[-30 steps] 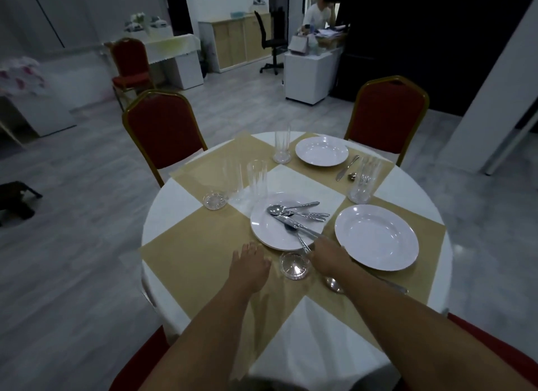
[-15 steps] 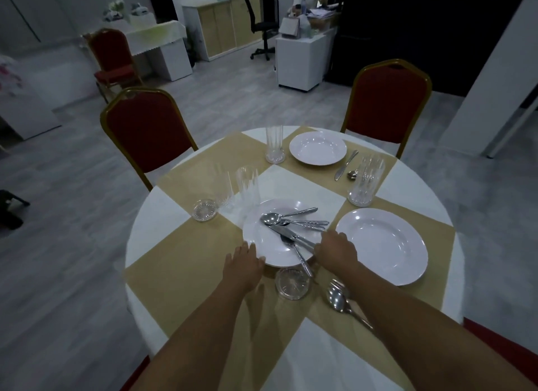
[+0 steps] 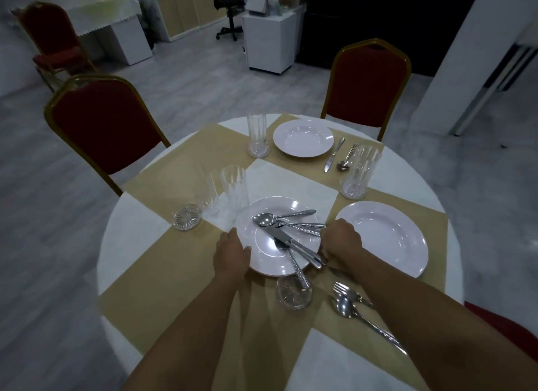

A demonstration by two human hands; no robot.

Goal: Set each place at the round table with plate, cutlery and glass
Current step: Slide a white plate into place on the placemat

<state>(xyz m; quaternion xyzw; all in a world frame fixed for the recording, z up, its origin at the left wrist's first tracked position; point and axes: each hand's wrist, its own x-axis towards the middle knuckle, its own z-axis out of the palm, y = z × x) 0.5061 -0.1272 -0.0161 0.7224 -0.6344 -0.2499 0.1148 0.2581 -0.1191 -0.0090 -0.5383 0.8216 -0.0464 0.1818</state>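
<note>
A white plate point(image 3: 263, 251) in the table's middle carries a loose pile of cutlery point(image 3: 291, 233): spoons, knives and a fork. My left hand point(image 3: 231, 252) grips its left rim and my right hand point(image 3: 340, 240) grips its right rim. A second plate point(image 3: 384, 238) lies to the right with a tall glass point(image 3: 358, 172) behind it. A far plate point(image 3: 302, 137) has a knife point(image 3: 333, 155), a spoon point(image 3: 345, 162) and a glass point(image 3: 257, 134) beside it. A fork and spoon point(image 3: 349, 302) lie under my right forearm. A short glass point(image 3: 294, 291) stands just below the held plate.
The round table point(image 3: 136, 216) has a white cloth with tan mats. Two more tall glasses point(image 3: 233, 187) stand left of the held plate, with a low glass point(image 3: 186, 217) beside them. Red chairs point(image 3: 102, 128) stand at the left and far point(image 3: 369, 79) sides.
Both hands have slid forward from the table's near part to the middle plate's rims and closed on them. The view has tilted down and closer.
</note>
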